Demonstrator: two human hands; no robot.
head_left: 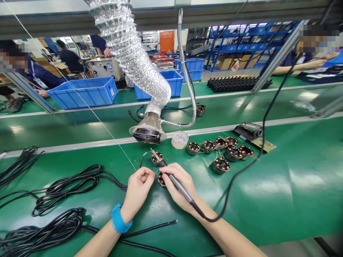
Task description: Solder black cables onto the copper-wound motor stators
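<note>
My right hand (182,180) is closed around a soldering iron (180,186), its tip pointing up and away over the table. Pinched shut, my left hand (139,187) wears a blue wristband (120,218). A thin pale wire (118,142) slants down from the upper left to this hand, and a short fine end shows at its fingertips. Between both hands sits a copper-wound motor stator (161,180), partly hidden by my right fingers. Just beyond it, close to the iron's tip, lies a second stator (157,160) with a black cable leading to it.
Several stators (221,165) stand at the right, near an iron stand (252,134). A small round tub (179,139) is beside the fume extractor hood (148,130). Coiled black cables (66,185) cover the left. Blue bins (85,92) and other people are behind the bench.
</note>
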